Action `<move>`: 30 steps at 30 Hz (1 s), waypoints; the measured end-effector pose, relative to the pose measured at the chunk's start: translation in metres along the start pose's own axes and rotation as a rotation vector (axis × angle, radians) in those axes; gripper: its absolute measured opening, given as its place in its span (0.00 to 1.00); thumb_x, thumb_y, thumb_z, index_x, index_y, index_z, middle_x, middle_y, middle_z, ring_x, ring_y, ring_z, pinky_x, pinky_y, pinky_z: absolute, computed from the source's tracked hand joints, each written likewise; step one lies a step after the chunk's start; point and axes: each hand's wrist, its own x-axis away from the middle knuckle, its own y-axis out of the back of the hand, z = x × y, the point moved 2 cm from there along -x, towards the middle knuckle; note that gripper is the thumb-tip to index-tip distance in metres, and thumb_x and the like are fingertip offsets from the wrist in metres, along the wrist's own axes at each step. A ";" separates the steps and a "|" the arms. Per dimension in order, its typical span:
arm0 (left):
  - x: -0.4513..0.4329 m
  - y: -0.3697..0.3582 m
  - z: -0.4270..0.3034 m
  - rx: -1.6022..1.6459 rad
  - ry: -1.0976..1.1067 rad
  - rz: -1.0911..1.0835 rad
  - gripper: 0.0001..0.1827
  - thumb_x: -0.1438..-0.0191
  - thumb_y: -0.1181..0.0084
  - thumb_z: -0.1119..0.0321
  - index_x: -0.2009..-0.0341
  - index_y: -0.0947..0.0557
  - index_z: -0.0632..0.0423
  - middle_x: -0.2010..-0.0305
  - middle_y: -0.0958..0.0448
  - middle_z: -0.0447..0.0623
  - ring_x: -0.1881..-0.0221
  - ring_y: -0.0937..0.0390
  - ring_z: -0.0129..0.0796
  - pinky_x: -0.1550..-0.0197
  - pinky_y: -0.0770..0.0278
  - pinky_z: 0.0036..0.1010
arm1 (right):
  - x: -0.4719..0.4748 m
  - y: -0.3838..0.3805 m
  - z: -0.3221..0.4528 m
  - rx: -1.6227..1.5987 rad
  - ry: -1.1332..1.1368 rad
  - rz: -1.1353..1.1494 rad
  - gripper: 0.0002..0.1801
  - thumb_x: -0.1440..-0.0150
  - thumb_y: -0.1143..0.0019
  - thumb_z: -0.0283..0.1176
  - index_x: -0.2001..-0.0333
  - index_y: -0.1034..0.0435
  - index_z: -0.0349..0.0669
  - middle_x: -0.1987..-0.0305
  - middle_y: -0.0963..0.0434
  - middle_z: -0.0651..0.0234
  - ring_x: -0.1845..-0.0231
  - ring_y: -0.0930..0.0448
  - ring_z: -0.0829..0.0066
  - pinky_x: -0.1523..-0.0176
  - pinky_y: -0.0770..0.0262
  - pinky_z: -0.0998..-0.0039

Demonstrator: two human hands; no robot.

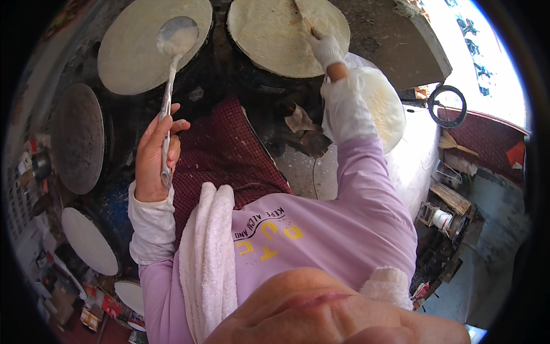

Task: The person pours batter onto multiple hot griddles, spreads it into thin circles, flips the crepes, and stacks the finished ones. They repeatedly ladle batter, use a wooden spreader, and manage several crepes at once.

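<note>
My bare left hand (160, 148) grips the handle of a long metal ladle (172, 51). Pale batter lies in its bowl, which is above a round griddle covered by a thin, pale flatbread (133, 47). My right hand (327, 52) wears a white knitted glove and holds a thin wooden tool (304, 16) whose far end is cut off by the top edge. It is over the right part of a second thin flatbread (266, 36), which covers another round griddle. Beneath my right forearm is a stack of pale round flatbreads (382, 107), partly hidden by the sleeve.
At left stand a bare dark griddle (79, 137) and a griddle with a pale round surface (90, 241). A checked red cloth (219, 159) hangs before me. Right are a grey board (399, 47), a ring light (447, 106) and a small broom (457, 142).
</note>
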 end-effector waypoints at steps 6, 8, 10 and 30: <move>0.005 0.003 0.002 -0.010 0.002 -0.033 0.22 0.29 0.49 0.60 0.37 0.26 0.59 0.57 0.18 0.55 0.84 0.34 0.15 0.84 0.36 0.11 | 0.025 0.003 -0.013 0.138 0.175 -0.097 0.26 0.37 0.47 0.46 0.37 0.26 0.55 0.46 0.18 0.48 0.44 0.19 0.47 0.40 0.24 0.56; 0.007 0.004 0.003 0.005 0.014 -0.028 0.22 0.29 0.49 0.60 0.37 0.26 0.59 0.57 0.17 0.55 0.84 0.34 0.15 0.84 0.36 0.11 | 0.010 0.008 -0.012 0.241 0.172 -0.165 0.25 0.36 0.48 0.45 0.36 0.27 0.57 0.45 0.19 0.47 0.43 0.19 0.47 0.40 0.25 0.56; 0.012 0.004 0.004 0.029 0.017 -0.013 0.22 0.29 0.49 0.60 0.37 0.26 0.59 0.57 0.17 0.56 0.84 0.34 0.16 0.84 0.36 0.11 | -0.012 0.014 -0.014 0.228 0.112 -0.210 0.25 0.36 0.50 0.45 0.34 0.28 0.62 0.45 0.19 0.48 0.44 0.19 0.47 0.40 0.25 0.54; 0.382 0.034 0.161 0.470 -0.428 -0.780 0.21 0.27 0.54 0.58 0.39 0.26 0.60 0.48 0.18 0.57 0.78 0.33 0.19 0.77 0.32 0.16 | 0.437 -0.075 0.241 -0.697 0.448 1.379 0.11 0.30 0.52 0.33 0.49 0.29 0.41 0.71 0.23 0.68 0.80 0.23 0.78 0.80 0.29 0.77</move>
